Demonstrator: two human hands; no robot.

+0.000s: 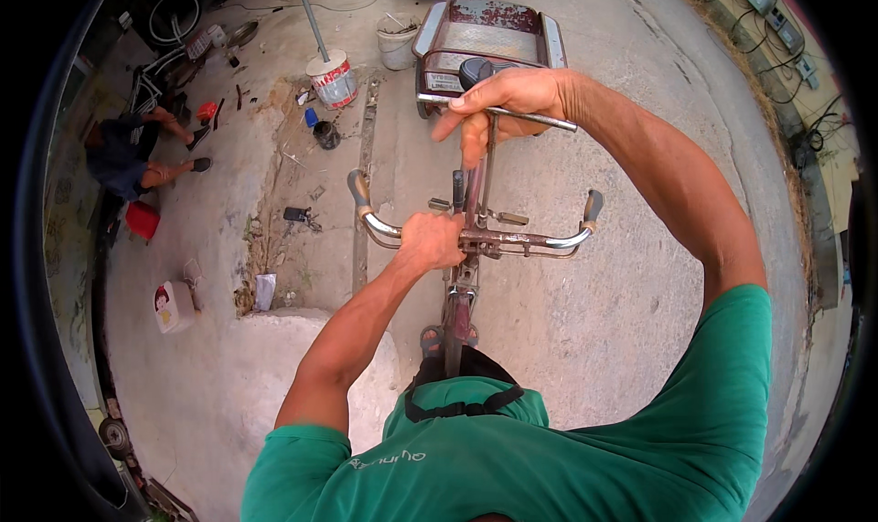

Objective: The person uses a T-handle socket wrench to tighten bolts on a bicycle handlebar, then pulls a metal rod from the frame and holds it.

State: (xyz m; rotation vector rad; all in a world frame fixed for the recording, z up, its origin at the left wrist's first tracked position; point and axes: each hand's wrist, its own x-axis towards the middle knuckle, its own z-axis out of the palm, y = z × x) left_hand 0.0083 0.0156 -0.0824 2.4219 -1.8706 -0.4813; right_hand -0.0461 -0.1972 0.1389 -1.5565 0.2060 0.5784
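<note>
A tricycle with a worn handlebar (540,240) stands in front of me, its front wheel between my feet. My left hand (432,240) is closed round the handlebar, just left of its centre clamp. Farther out, over the frame and near the dark saddle (476,70), my right hand (512,97) is bent inward with its fingers curled about a thin metal rod (553,121). The rod's right end sticks out below my wrist. Part of the rod and some fingers are hidden by the hand. Both curved grips, such as the right grip (594,207), are free of my hands.
Behind the saddle is the tricycle's maroon cargo bed (494,39). A pole stands in a paint bucket (333,81), beside a whitish bucket (397,47). At left a person (137,156) sits low near a red container (142,218). A white box (174,306) stands on the concrete.
</note>
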